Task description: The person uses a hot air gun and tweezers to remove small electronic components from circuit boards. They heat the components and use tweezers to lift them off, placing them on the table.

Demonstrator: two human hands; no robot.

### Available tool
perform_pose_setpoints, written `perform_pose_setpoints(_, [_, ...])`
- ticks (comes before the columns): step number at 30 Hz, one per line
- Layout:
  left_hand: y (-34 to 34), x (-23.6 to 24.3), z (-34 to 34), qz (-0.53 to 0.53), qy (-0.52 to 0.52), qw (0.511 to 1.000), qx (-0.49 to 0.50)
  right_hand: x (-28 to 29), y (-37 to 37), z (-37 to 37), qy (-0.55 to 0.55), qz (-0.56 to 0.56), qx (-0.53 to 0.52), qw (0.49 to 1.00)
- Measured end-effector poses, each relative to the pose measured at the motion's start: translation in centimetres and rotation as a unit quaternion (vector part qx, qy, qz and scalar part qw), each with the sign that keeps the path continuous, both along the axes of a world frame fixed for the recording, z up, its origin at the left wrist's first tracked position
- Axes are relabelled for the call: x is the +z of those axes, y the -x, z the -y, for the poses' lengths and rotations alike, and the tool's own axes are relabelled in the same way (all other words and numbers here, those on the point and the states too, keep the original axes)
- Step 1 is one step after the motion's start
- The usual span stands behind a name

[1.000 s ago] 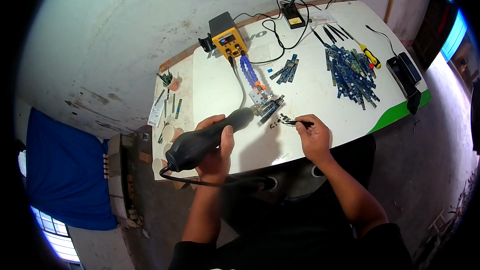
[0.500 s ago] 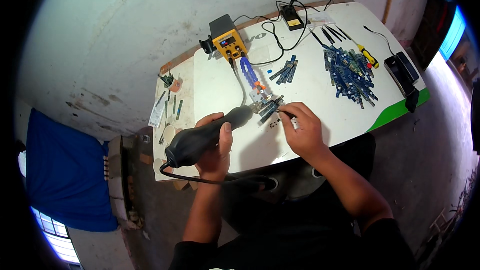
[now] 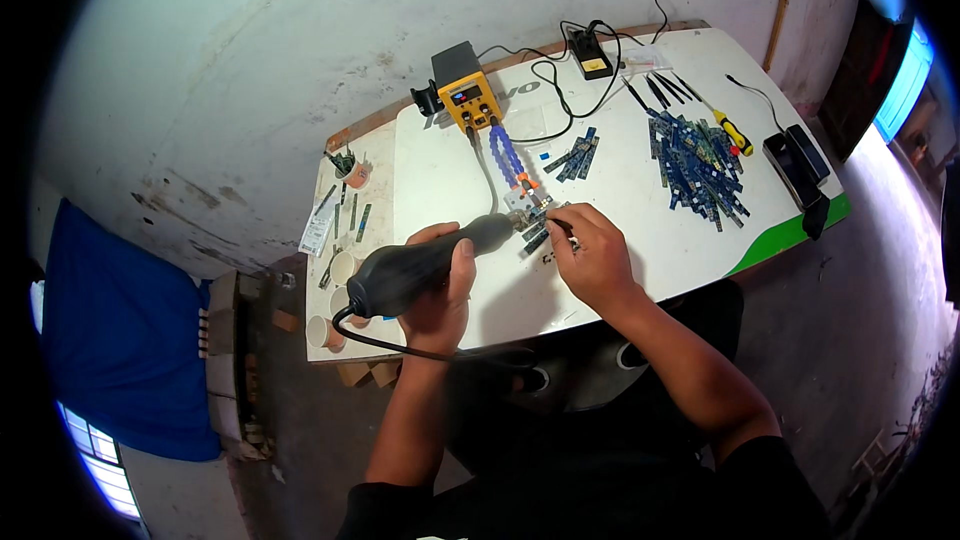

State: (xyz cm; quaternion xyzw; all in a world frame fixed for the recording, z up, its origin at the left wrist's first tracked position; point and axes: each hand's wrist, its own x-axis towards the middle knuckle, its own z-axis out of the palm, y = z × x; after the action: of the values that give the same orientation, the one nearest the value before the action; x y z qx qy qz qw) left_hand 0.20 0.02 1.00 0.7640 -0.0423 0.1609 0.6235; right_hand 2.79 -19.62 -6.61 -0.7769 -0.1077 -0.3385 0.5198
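Observation:
My left hand (image 3: 440, 300) is closed round a black hot-air gun (image 3: 405, 270), whose metal nozzle points at several narrow circuit boards (image 3: 537, 239) held at a clamp (image 3: 533, 198) on the blue segmented flexible arm (image 3: 507, 158). My right hand (image 3: 595, 255) pinches black tweezers (image 3: 560, 224) over those boards, its fingertips just right of the nozzle. The tweezer tips are too small to make out. Small dark bits (image 3: 546, 261) lie on the white table (image 3: 500, 295) below. The yellow station (image 3: 464, 92) with black cables stands behind.
A large pile of blue boards (image 3: 695, 170), a smaller group (image 3: 578, 156), black hand tools (image 3: 660, 92), a yellow screwdriver (image 3: 732, 133) and a black case (image 3: 795, 178) lie to the right. An iron stand (image 3: 590, 53) is behind; paper cups (image 3: 323, 332) line the left edge.
My right hand has moved up and left from the scattered bits to the boards at the nozzle, tweezers still held. My left hand keeps the gun in place. The view shifted slightly.

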Motion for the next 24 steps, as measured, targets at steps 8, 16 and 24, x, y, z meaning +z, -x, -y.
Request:
perform_pose_setpoints(8, [0.07,0.0,0.0,-0.011,0.002,1.0,0.005,0.35,-0.09,-0.14,0.012,0.0,0.004,1.0])
perform_pose_setpoints(16, [-0.35,-0.34,-0.03,-0.009,-0.004,1.0,0.011,0.57,-0.37,-0.12,0.028,0.004,0.007,1.0])
perform_pose_setpoints(24, [-0.84,-0.37,0.16,-0.022,0.012,1.0,0.003,0.57,-0.56,-0.02,0.041,0.026,0.006,0.999])
